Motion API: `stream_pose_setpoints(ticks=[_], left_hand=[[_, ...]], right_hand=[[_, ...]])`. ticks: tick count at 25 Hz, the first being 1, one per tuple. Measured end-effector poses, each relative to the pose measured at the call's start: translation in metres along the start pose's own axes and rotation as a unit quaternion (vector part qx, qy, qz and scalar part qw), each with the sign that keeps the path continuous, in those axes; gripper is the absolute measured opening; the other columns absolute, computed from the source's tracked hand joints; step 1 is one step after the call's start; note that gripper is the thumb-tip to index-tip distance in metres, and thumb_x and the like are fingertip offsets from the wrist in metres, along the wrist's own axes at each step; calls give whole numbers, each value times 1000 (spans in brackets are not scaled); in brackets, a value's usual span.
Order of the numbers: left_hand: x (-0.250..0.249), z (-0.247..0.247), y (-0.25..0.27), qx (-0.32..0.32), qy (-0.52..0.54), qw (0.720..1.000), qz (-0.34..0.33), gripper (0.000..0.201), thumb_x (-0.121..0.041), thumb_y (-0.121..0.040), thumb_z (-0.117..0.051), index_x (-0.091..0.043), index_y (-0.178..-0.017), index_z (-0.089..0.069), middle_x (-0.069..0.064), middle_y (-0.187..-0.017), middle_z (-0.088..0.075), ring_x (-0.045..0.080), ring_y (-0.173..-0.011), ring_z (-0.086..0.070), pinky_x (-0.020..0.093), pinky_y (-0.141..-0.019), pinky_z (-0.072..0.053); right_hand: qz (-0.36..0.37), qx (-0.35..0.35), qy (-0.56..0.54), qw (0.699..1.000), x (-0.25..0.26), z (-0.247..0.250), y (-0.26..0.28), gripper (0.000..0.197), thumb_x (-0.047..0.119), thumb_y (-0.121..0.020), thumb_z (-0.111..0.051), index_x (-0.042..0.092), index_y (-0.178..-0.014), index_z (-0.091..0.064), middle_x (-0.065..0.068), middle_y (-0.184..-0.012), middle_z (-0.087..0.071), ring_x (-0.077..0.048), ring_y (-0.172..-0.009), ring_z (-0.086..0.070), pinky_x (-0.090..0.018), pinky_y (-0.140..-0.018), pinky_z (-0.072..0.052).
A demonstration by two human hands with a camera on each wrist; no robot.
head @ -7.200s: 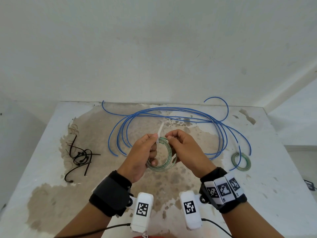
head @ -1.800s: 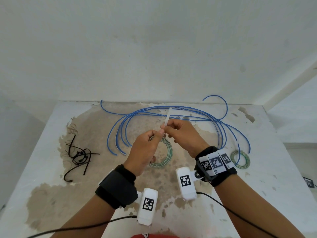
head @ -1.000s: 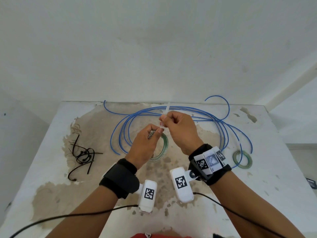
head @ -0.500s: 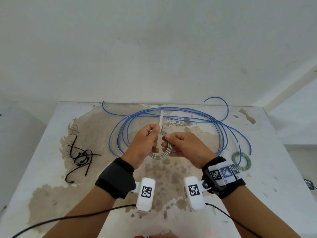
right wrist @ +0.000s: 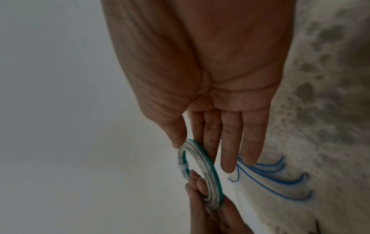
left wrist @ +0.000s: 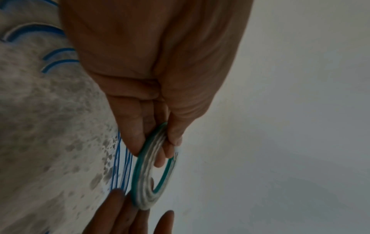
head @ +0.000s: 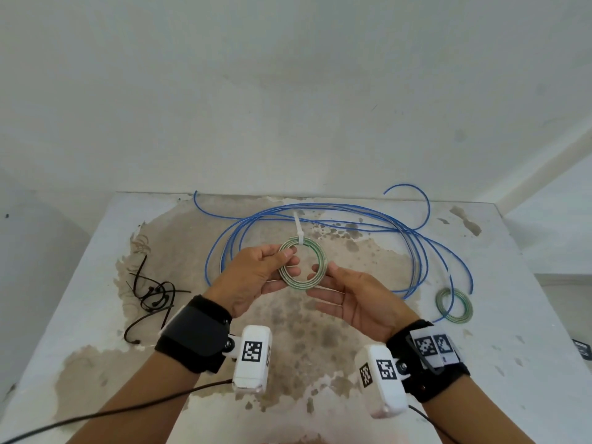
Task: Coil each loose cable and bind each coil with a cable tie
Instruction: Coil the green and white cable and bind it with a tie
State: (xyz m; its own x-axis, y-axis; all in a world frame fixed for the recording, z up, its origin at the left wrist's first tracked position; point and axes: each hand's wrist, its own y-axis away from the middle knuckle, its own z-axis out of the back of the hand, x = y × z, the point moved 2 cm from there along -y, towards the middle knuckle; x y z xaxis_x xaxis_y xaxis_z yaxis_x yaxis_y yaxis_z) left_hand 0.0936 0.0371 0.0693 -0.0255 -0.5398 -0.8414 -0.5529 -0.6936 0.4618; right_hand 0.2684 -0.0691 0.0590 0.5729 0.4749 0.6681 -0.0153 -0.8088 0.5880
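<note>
A small green-and-white coil is held up over the table's middle, face toward me. A white cable tie is wrapped round its far edge, tail pointing away. My left hand pinches the coil's left side between thumb and fingers, which the left wrist view shows around the coil. My right hand lies palm up with straight fingers against the coil's right lower side. In the right wrist view the coil rests on the straight fingers, with the tie on its rim.
A long loose blue cable sprawls across the table's far half. A second green-and-white coil lies at the right under a blue strand. Black cable ties sit in a heap at the left. The stained white table meets a wall behind.
The right hand has let go of the tie's tail and opened palm up beside the coil. The coil has turned to face me, held by the left hand.
</note>
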Motion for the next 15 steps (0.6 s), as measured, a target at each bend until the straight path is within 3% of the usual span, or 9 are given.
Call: stream_pose_setpoints(ticks=[5, 9, 11, 15], left_hand=[[6, -20, -8, 11, 42, 999, 3, 23, -20, -97, -61, -9, -115, -68, 0, -96, -74, 10, -85, -73, 22, -70, -60], [17, -50, -11, 34, 59, 998, 11, 28, -24, -91, -64, -9, -115, -68, -1, -93, -73, 8, -81, -73, 21, -67, -60], [24, -70, -14, 48, 65, 997, 19, 35, -27, -84, -66, -11, -115, -67, -1, -94, -73, 8, -80, -73, 20, -65, -59], [47, -127, -23, 66, -23, 997, 44, 25, -30, -99, -57, -18, -119, -66, -1, -107, -76, 15, -87, -74, 29, -72, -60]], right_hand=[[21, 31, -145, 989, -13, 11, 11, 33, 24, -98, -53, 13, -125, -69, -4, -116, -74, -20, -97, -73, -33, -79, -60], [50, 17, -156, 986, -15, 24, 27, 29, 27, -97, -54, 20, -114, -76, 0, -112, -75, -16, -94, -72, -30, -76, -57], [77, 19, -159, 984, -12, 37, 39, 29, 27, -97, -54, 21, -117, -74, 0, -115, -73, -16, -97, -71, -29, -75, -55], [115, -2, -135, 984, -6, 88, 72, 27, 26, -96, -60, 21, -120, -71, 2, -113, -72, -12, -90, -68, -25, -71, -51]])
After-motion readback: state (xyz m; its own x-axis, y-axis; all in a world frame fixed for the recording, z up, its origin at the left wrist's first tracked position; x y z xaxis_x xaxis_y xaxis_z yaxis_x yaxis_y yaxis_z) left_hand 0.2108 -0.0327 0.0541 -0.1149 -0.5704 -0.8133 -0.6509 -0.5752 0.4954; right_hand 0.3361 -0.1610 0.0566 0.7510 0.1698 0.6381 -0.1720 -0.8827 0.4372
